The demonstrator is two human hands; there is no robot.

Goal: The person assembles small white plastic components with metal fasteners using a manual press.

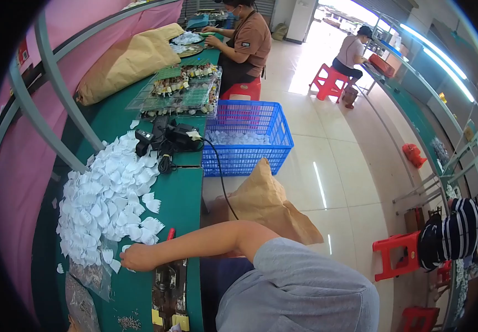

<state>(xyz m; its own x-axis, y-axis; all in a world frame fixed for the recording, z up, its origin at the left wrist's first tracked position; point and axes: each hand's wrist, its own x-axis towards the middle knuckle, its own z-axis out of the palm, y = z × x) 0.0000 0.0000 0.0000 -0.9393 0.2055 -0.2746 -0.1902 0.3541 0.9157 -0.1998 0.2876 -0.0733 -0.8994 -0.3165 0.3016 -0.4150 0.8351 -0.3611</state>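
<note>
My right hand (139,258) reaches across the green bench to the near edge of a big heap of white toothed plastic pieces (109,202). Its fingers are bent closed, with a bit of white plastic showing at the fingertips. Beside it lie loose white pieces and a clear bag of small metal parts (92,275). Only a sliver of my left hand (73,324) shows at the bottom edge, its fingers mostly cut off. Between the hands and the bench edge sits a dark metal fixture (168,288) with yellow blocks (180,322). A red-handled tool (171,234) lies behind my right forearm.
Small screws (129,322) lie scattered near the bottom. Black adapters with cables (175,137), stacked clear trays (181,91) and a brown paper sack (131,61) stand farther along the bench. On the floor are a blue crate (250,153) and another sack (266,202). Several co-workers sit nearby.
</note>
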